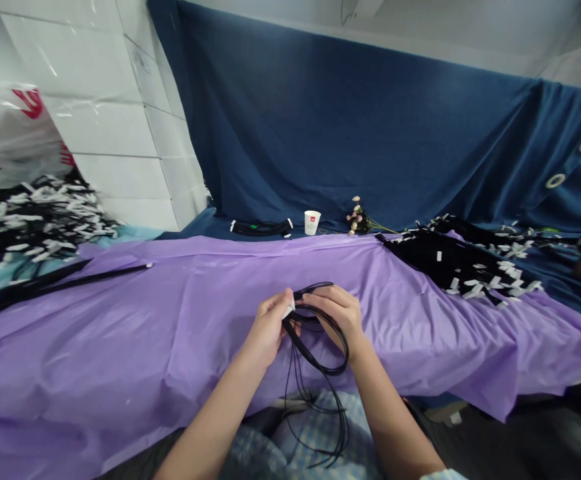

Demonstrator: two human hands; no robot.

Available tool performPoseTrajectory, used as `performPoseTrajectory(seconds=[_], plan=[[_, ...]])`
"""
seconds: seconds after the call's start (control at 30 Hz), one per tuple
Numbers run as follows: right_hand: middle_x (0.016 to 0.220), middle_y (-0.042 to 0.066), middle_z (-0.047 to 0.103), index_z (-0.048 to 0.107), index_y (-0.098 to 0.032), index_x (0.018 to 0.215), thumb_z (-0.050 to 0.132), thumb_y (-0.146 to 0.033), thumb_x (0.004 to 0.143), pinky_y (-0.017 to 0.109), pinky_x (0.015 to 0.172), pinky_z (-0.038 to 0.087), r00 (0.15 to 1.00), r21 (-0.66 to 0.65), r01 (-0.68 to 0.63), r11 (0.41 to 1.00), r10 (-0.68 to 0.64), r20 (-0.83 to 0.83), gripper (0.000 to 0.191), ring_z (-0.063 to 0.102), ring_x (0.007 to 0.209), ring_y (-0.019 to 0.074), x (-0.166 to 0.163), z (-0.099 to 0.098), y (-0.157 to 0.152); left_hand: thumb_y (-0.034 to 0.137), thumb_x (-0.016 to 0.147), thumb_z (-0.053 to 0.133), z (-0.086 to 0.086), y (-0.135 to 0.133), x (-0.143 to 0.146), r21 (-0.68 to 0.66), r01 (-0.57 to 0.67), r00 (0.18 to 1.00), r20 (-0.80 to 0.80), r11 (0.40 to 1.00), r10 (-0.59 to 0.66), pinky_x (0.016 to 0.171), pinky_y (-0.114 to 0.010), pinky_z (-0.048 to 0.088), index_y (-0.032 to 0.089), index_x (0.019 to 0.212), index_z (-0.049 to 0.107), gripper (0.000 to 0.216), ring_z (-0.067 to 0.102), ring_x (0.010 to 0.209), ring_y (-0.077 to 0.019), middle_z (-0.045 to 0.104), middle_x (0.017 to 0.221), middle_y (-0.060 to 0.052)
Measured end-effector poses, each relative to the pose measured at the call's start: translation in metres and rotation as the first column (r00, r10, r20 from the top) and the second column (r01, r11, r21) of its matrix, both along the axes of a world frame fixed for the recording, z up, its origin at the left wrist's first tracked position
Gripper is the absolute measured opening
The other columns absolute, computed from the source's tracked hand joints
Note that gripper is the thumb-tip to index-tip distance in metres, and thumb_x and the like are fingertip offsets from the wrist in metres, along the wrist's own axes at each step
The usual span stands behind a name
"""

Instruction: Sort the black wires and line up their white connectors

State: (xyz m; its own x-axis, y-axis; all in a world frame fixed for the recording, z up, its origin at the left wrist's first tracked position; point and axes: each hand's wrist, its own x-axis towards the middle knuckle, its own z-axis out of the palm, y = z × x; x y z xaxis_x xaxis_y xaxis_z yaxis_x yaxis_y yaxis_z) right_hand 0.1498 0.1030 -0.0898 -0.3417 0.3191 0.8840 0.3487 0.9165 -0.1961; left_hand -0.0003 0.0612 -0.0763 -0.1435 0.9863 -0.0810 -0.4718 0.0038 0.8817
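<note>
Purple-draped worktop (210, 293) lies beneath a coiled black cord (303, 348): the left hand (269, 327) pinches its white tag (289, 309), the right hand (337, 313) curls its fingers round the loops, presumably preventing unwinding. Tagged black piles (435, 257) flank it.

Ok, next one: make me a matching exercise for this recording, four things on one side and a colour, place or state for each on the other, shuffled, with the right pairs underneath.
Column one:
1. Black cords
2. Paper cup
3. Sheet
4. Curtain

Column two:
A. dark blue, hanging at the back
B. white, standing upright
C. looped, held by the left hand and the right hand
D. purple, spread out and wrinkled

Right pairs: 1-C, 2-B, 3-D, 4-A
</note>
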Motion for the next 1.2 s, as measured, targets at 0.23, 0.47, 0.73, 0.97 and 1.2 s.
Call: performPoseTrajectory(seconds=[0.23, 0.47, 0.73, 0.97, 1.2], plan=[[0.093, 0.005, 0.073, 0.073, -0.023, 0.104, 0.058, -0.018, 0.094, 0.028, 0.077, 0.051, 0.999, 0.007, -0.022, 1.000, 0.021, 0.030, 0.019, 0.068, 0.085, 0.0167, -0.001, 0.000, 0.001, 0.058, 0.060, 0.081, -0.006, 0.000, 0.000, 0.037, -0.033, 0.999, -0.035, 0.999, 0.034, 0.038, -0.021, 0.042, 0.015, 0.064, 0.061, 0.048, 0.049, 0.041, -0.0091, 0.053, 0.051, 0.004], [0.093, 0.007, 0.070, 0.071, -0.022, 0.103, 0.058, -0.021, 0.093, 0.031, 0.075, 0.052, 0.996, 0.015, 0.063, 0.998, -0.062, -0.065, 0.016, 0.066, 0.085, 0.0186, -0.001, 0.000, -0.001, 0.060, 0.060, 0.080, -0.005, 0.003, 0.000, 0.042, -0.115, 0.993, -0.023, 0.992, 0.116, 0.036, -0.021, 0.041, 0.014, 0.068, 0.064, 0.049, 0.048, 0.037, -0.0080, 0.059, 0.055, 0.002], [0.061, -0.001, 0.051, 0.065, -0.017, 0.066, 0.070, -0.031, 0.085, 0.026, 0.057, 0.038, 0.949, -0.296, 0.211, 0.932, -0.267, -0.166, 0.024, 0.046, 0.058, 0.0123, 0.007, 0.009, -0.031, 0.058, 0.061, 0.079, -0.001, 0.002, -0.002, 0.064, -0.286, 0.957, 0.068, 0.956, 0.282, 0.033, -0.021, 0.035, 0.013, 0.066, 0.062, 0.049, 0.049, 0.031, -0.0077, 0.068, 0.064, -0.001], [0.059, -0.003, 0.055, 0.068, -0.013, 0.073, 0.074, -0.036, 0.078, 0.019, 0.049, 0.032, 0.972, -0.806, -0.210, 0.554, 0.210, -0.108, 0.024, 0.044, 0.054, 0.0077, -0.007, 0.012, -0.043, 0.059, 0.061, 0.077, -0.007, 0.002, 0.003, 0.091, -0.358, 0.933, -0.005, 0.929, 0.360, 0.034, -0.021, 0.036, 0.012, 0.065, 0.066, 0.049, 0.046, 0.033, -0.0075, 0.064, 0.058, 0.000], [0.058, -0.002, 0.056, 0.067, -0.013, 0.072, 0.066, -0.026, 0.079, 0.021, 0.048, 0.029, 0.968, -0.828, -0.224, 0.514, 0.216, -0.128, 0.015, 0.044, 0.051, 0.0080, -0.019, 0.009, -0.044, 0.057, 0.062, 0.078, -0.012, 0.004, 0.004, 0.124, -0.383, 0.922, -0.012, 0.915, 0.387, 0.036, -0.019, 0.034, 0.013, 0.061, 0.065, 0.045, 0.046, 0.037, -0.0073, 0.062, 0.055, 0.000]])
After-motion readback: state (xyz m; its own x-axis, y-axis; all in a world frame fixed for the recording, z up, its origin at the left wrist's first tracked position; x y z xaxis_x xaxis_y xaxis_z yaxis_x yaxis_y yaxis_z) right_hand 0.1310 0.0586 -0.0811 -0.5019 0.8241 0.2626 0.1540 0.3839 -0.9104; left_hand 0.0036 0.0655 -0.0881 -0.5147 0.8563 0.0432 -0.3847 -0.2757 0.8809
